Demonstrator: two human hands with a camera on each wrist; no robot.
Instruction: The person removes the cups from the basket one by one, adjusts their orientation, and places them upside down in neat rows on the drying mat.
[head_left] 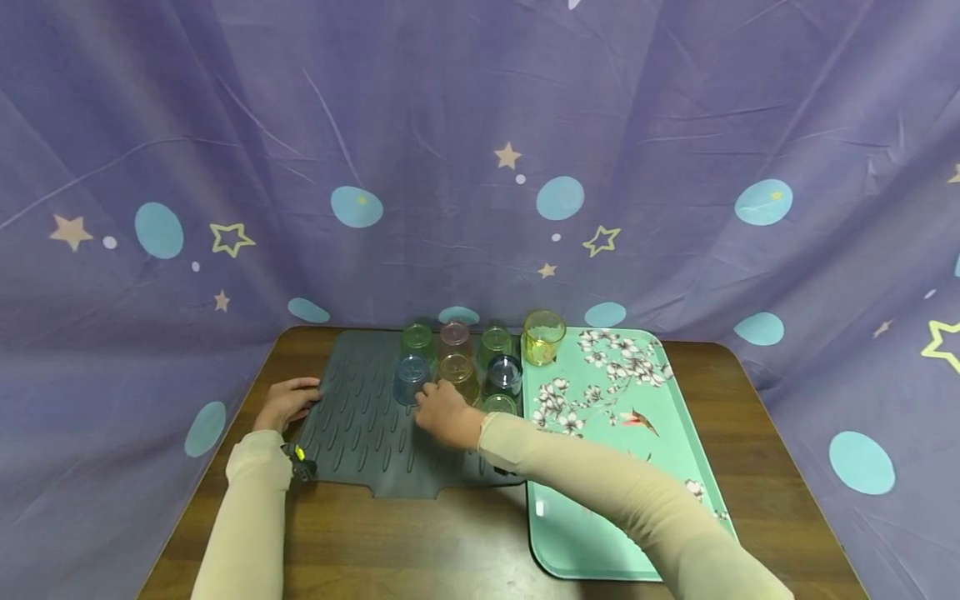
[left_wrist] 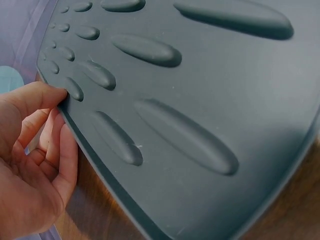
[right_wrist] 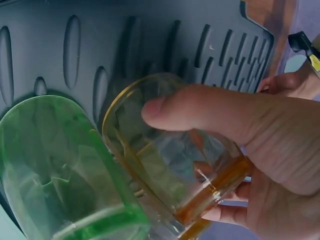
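Observation:
A dark grey ridged drying mat (head_left: 360,400) lies on the table. At its left edge my left hand (head_left: 287,402) holds the rim, the thumb on top in the left wrist view, the other fingers curled beside and below the edge. My right hand (head_left: 448,414) grips an amber-tinted glass (right_wrist: 170,155), thumb on one side and fingers on the other. That glass stands upside down among other glasses on the mat. Next to it are a blue glass (head_left: 412,379), a pink glass (head_left: 454,333), a dark blue glass (head_left: 503,374) and a green glass (right_wrist: 65,165).
A mint-green tray (head_left: 600,450) with a blossom and bird print lies right of the mat. A yellow glass (head_left: 543,337) stands at its far left corner. The wooden table (head_left: 390,542) shows in front, and a purple patterned curtain (head_left: 450,125) hangs behind.

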